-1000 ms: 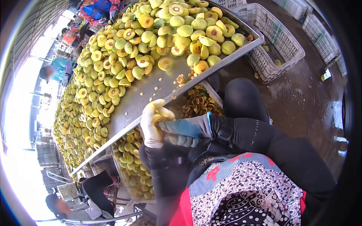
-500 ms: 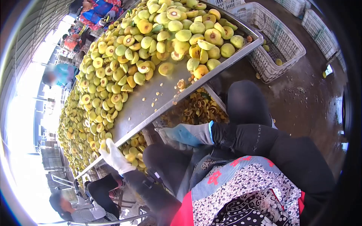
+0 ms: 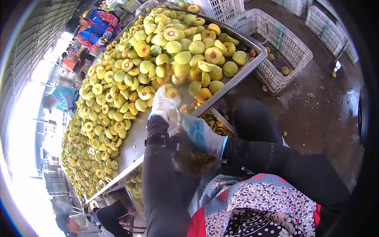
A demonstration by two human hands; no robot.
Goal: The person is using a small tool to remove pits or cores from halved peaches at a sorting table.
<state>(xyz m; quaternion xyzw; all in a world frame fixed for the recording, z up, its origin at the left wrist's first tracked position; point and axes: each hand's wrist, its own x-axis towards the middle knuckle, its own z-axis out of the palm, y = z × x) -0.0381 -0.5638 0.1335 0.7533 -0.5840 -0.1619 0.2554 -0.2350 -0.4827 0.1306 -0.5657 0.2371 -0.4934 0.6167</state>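
My left hand (image 3: 162, 104), in a white glove, reaches over the metal table (image 3: 136, 138). Its thumb and fingers close around a peach half (image 3: 172, 93) with its cut face upward. My right hand (image 3: 203, 136) wears a grey glove with a blue palm and is at the table's near edge, just right of the left hand. Its fingers are curled; whatever sits in them is too blurred to name. A large heap of halved yellow-green peaches (image 3: 114, 85) covers the far side of the table, many with reddish pit hollows showing.
Below the table edge lie peach scraps (image 3: 217, 125). A white plastic crate (image 3: 282, 81) with a few peaches stands on the wet floor (image 3: 316, 118) at right, with more crates (image 3: 325, 31) behind. Co-workers sit along the far side, one in a blue apron (image 3: 96, 29).
My left hand has moved from the table's near left edge up and right to the peach half. My right hand has risen towards the table edge. The view has shifted slightly.
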